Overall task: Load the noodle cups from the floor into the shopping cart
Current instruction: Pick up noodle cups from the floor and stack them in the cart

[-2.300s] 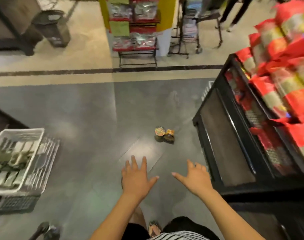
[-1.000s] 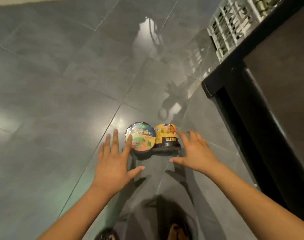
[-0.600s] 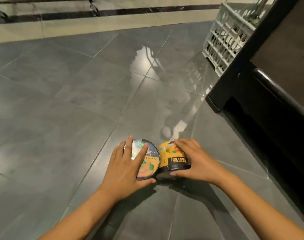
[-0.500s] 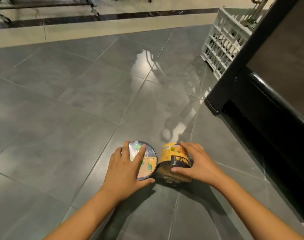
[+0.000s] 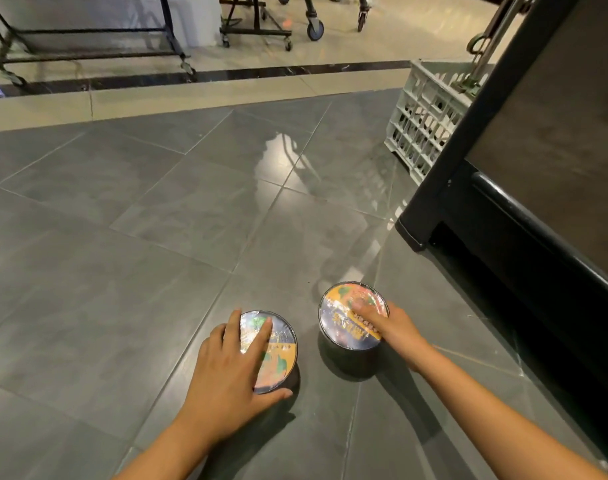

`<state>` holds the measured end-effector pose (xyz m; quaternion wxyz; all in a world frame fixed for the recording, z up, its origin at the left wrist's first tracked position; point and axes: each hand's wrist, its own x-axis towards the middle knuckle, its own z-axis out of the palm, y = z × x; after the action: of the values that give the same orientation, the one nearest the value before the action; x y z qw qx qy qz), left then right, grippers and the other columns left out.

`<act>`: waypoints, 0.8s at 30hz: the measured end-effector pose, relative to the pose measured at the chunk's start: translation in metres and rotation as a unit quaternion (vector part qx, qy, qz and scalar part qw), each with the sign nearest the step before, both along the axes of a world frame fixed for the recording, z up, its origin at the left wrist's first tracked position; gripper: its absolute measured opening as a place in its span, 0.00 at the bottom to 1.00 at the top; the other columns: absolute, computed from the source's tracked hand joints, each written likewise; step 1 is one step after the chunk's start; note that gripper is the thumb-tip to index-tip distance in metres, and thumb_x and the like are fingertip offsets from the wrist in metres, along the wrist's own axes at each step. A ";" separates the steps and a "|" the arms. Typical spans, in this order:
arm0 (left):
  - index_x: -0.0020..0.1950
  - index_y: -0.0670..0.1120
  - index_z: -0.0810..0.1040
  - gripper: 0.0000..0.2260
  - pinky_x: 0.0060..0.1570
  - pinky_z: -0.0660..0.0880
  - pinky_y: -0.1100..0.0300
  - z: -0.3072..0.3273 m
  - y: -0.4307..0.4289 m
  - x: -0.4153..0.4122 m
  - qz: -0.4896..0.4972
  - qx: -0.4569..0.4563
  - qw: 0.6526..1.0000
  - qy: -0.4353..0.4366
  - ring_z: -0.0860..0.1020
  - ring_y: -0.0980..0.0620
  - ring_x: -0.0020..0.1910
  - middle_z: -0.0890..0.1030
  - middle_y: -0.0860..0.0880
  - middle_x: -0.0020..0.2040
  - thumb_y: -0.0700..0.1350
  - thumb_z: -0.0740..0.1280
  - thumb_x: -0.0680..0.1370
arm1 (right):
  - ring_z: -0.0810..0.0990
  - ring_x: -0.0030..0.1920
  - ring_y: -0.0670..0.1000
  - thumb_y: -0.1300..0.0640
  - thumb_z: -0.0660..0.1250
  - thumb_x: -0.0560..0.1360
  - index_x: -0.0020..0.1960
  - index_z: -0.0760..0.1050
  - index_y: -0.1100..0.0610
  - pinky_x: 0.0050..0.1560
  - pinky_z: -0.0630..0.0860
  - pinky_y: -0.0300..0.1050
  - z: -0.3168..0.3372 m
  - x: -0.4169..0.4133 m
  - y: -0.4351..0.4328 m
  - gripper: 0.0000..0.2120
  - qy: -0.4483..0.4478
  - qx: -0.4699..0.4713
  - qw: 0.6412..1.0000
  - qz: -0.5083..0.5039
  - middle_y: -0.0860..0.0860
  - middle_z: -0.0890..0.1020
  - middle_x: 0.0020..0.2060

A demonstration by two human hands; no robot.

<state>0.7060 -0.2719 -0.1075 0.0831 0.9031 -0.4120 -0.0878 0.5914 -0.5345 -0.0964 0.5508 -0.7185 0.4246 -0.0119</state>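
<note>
Two round noodle cups with foil-printed lids stand upright on the grey tiled floor [image 5: 122, 271], slightly apart. Left cup [image 5: 278, 355]: lid partly covered by the left hand [image 5: 229, 372], fingers spread flat over the top, thumb curled round the near rim; side wall mostly hidden. Right cup [image 5: 344, 327]: dark wall visible, right hand [image 5: 396, 330] clasping its right edge, fingertips on the lid. Lid print too blurred to read. White plastic lattice crate [image 5: 420, 123], upper right, contents indistinct, partly hidden by a black shelving unit [image 5: 503, 188] cut off at frame edge.
</note>
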 end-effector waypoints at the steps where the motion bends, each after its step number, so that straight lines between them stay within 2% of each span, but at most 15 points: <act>1: 0.70 0.53 0.71 0.41 0.51 0.77 0.45 0.000 0.001 0.001 -0.003 -0.002 1.000 -0.002 0.75 0.38 0.57 0.68 0.39 0.69 0.78 0.55 0.66 | 0.81 0.43 0.37 0.46 0.75 0.69 0.54 0.77 0.51 0.41 0.74 0.29 -0.003 -0.001 0.003 0.17 -0.003 -0.015 1.000 0.002 0.45 0.83 0.47; 4: 0.71 0.54 0.71 0.41 0.52 0.76 0.44 0.000 0.003 0.002 -0.007 -0.001 1.000 -0.001 0.74 0.38 0.59 0.67 0.39 0.69 0.78 0.51 0.67 | 0.80 0.54 0.45 0.30 0.76 0.54 0.66 0.69 0.48 0.56 0.76 0.43 -0.010 -0.004 0.007 0.46 0.014 -0.077 0.997 0.013 0.45 0.80 0.56; 5: 0.71 0.54 0.70 0.41 0.53 0.76 0.43 0.001 0.003 0.002 -0.005 0.001 1.000 0.000 0.74 0.38 0.60 0.67 0.39 0.70 0.78 0.50 0.68 | 0.78 0.57 0.48 0.28 0.74 0.51 0.69 0.66 0.48 0.60 0.76 0.47 -0.008 -0.005 0.008 0.51 0.023 -0.098 0.995 0.027 0.46 0.79 0.59; 7: 0.71 0.54 0.70 0.41 0.54 0.76 0.43 0.001 0.003 0.001 -0.003 -0.002 1.000 0.002 0.73 0.37 0.61 0.66 0.39 0.70 0.78 0.50 0.68 | 0.73 0.64 0.51 0.27 0.74 0.52 0.74 0.59 0.46 0.65 0.72 0.50 -0.001 -0.007 0.012 0.57 0.059 -0.148 0.985 0.069 0.47 0.72 0.66; 10: 0.73 0.55 0.67 0.44 0.56 0.74 0.40 -0.003 0.001 0.000 -0.001 -0.007 1.000 0.000 0.71 0.34 0.64 0.65 0.38 0.72 0.79 0.51 0.66 | 0.67 0.70 0.55 0.25 0.73 0.52 0.77 0.37 0.41 0.67 0.69 0.52 0.007 -0.007 0.022 0.66 0.143 -0.247 0.941 0.181 0.50 0.61 0.71; 11: 0.74 0.55 0.66 0.45 0.57 0.73 0.39 -0.004 0.000 0.000 0.006 -0.008 1.000 0.005 0.70 0.34 0.65 0.65 0.38 0.72 0.80 0.53 0.64 | 0.66 0.69 0.56 0.24 0.72 0.51 0.75 0.32 0.39 0.67 0.69 0.53 0.010 -0.006 0.026 0.68 0.167 -0.280 0.921 0.214 0.51 0.60 0.71; 13: 0.74 0.56 0.66 0.48 0.56 0.73 0.40 -0.004 -0.003 -0.003 0.029 -0.006 0.999 0.017 0.70 0.34 0.64 0.63 0.37 0.73 0.80 0.57 0.61 | 0.64 0.69 0.56 0.22 0.70 0.50 0.74 0.29 0.38 0.68 0.67 0.53 0.010 -0.005 0.029 0.68 0.195 -0.325 0.892 0.246 0.53 0.60 0.69; 15: 0.74 0.55 0.67 0.49 0.53 0.74 0.41 -0.003 -0.006 -0.006 0.048 0.001 0.999 0.027 0.72 0.34 0.61 0.64 0.36 0.73 0.79 0.60 0.58 | 0.63 0.69 0.56 0.20 0.68 0.50 0.74 0.29 0.38 0.68 0.65 0.53 0.009 -0.001 0.030 0.68 0.199 -0.343 0.885 0.244 0.54 0.62 0.67; 17: 0.74 0.55 0.67 0.49 0.49 0.75 0.42 -0.004 -0.009 -0.007 0.060 0.004 0.998 0.034 0.73 0.34 0.56 0.66 0.35 0.71 0.77 0.61 0.57 | 0.64 0.68 0.55 0.20 0.67 0.51 0.75 0.31 0.38 0.67 0.66 0.52 0.005 0.003 0.030 0.66 0.189 -0.335 0.894 0.228 0.53 0.62 0.65; 20: 0.71 0.54 0.69 0.47 0.44 0.76 0.45 -0.006 -0.013 -0.009 0.084 -0.037 0.992 0.082 0.74 0.37 0.49 0.69 0.39 0.65 0.72 0.67 0.55 | 0.65 0.67 0.53 0.27 0.72 0.56 0.75 0.38 0.36 0.66 0.68 0.46 -0.004 0.005 0.033 0.60 0.146 -0.288 0.925 0.200 0.49 0.58 0.61; 24: 0.69 0.53 0.71 0.44 0.42 0.76 0.46 -0.002 -0.017 -0.009 0.080 -0.069 0.990 0.088 0.73 0.38 0.48 0.70 0.40 0.63 0.68 0.68 0.55 | 0.67 0.64 0.49 0.32 0.73 0.56 0.74 0.45 0.33 0.64 0.68 0.38 -0.007 -0.003 0.039 0.56 0.100 -0.271 0.939 0.186 0.46 0.59 0.59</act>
<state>0.6970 -0.2893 -0.1093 0.1879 0.9140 -0.3345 -0.1317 0.5887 -0.4954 -0.1033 0.2823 -0.9042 0.3170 0.0474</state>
